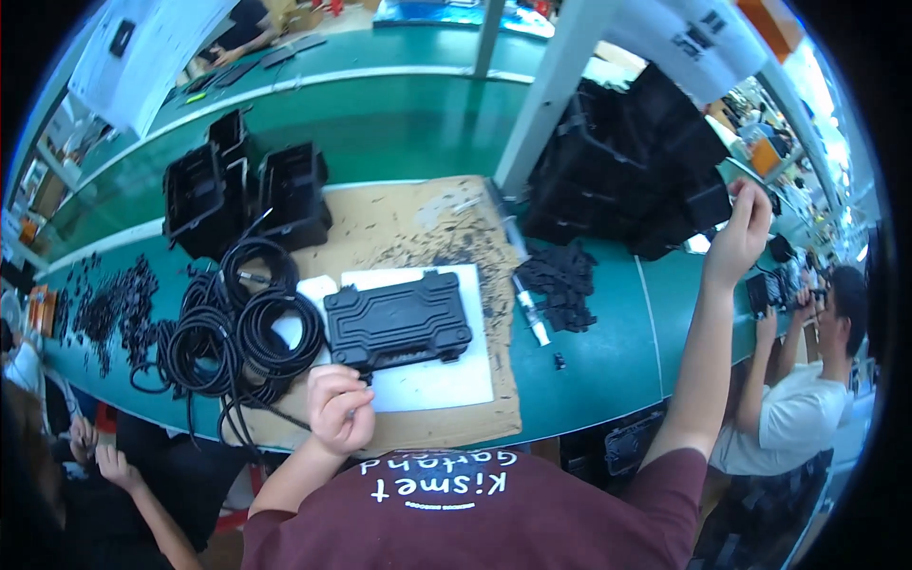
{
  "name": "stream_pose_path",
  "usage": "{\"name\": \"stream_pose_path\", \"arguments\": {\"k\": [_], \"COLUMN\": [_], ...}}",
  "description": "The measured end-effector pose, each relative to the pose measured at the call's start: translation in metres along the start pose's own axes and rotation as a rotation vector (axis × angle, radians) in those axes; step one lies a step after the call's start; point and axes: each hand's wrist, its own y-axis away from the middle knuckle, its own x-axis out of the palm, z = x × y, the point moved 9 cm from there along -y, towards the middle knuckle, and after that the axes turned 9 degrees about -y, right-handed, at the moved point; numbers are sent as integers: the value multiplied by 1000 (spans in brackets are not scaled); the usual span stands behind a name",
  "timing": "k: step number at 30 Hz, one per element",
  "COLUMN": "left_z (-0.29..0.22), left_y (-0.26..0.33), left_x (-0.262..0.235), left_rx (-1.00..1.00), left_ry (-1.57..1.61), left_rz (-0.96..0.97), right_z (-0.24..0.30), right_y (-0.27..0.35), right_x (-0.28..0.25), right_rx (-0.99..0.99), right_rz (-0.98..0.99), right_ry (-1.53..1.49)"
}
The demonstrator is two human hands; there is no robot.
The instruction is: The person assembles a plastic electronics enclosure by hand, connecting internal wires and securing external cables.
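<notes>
A closed black hard case (397, 321) with a ribbed lid lies flat on a white board (446, 388). My left hand (342, 410) is just below the case's near left corner, fingers curled in. A small dark bit shows at its fingertips; whether it is a loose part or belongs to the case I cannot tell. My right arm reaches far out to the right. There my right hand (747, 224) is raised with its fingers closed together, beside a tall stack of open black cases (608, 171). What the right fingers hold, if anything, is too small to make out.
Coiled black cables (204, 332) lie left of the case. Open black boxes (290, 195) stand behind them. Small black parts form piles left (119, 304) and right (560, 280). A white tube (532, 318) lies beside the cardboard (380, 228). A co-worker (798, 399) sits to the right.
</notes>
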Motion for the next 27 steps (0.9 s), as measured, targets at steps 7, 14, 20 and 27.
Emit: {"name": "stream_pose_path", "arguments": {"k": [7,14,20,27], "left_z": [-10,-20,13,25], "left_y": [-4,9,36,54], "left_x": [-10,-38,-38,-52], "left_rx": [13,101,-111,-46], "left_ry": [28,-139,-390,-320], "left_rz": [62,225,850,902], "right_z": [130,146,146,153], "right_y": [209,254,252,251], "right_x": [176,228,228,227], "right_rx": [-79,-213,-157,-174], "right_rz": [1281,1333,1320,1304], "right_ry": [-77,65,110,133]}}
